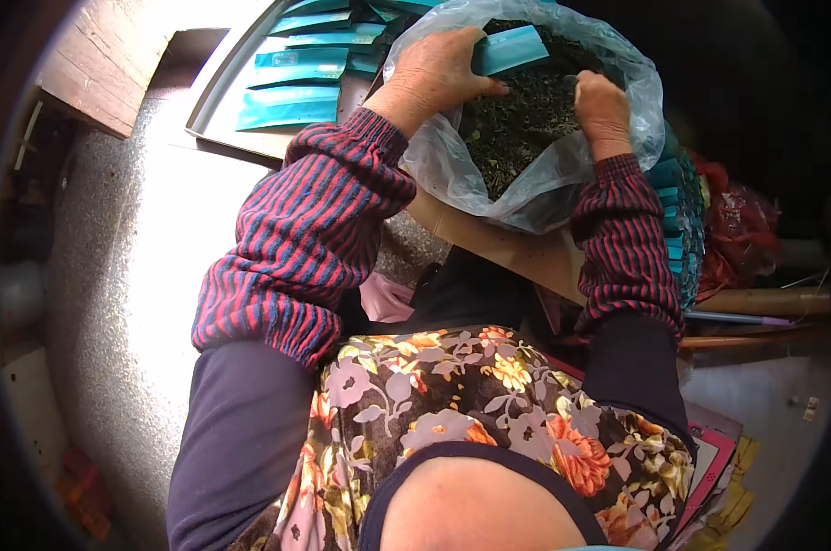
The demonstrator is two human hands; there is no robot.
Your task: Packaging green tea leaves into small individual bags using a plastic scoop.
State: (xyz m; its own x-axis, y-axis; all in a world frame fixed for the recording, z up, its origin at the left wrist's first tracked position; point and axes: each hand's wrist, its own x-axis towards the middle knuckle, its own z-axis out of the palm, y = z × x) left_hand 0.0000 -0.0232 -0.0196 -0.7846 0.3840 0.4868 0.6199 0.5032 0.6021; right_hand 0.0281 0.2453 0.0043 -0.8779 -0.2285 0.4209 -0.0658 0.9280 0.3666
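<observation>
My left hand [437, 74] holds a teal foil packet [515, 51] over a clear plastic bag [439, 153]. The bag gapes wide, and dark dried leaves [515, 141], which look like tea, fill it. My right hand [603, 113] hovers above the leaves at the bag's right side with its fingers curled. A small greyish shape shows at its fingertips, too unclear to tell whether it is a held thing. Several similar teal packets [289, 107] lie in overlapping rows to the left of my left hand.
Those packets rest on a shallow pale tray [216, 134]. Cardboard [505, 258] surrounds the bag's near side. At the right, many teal packets [672, 220] stand packed together beside a red plastic bag [736, 227]. A wooden board [105, 62] juts in at upper left.
</observation>
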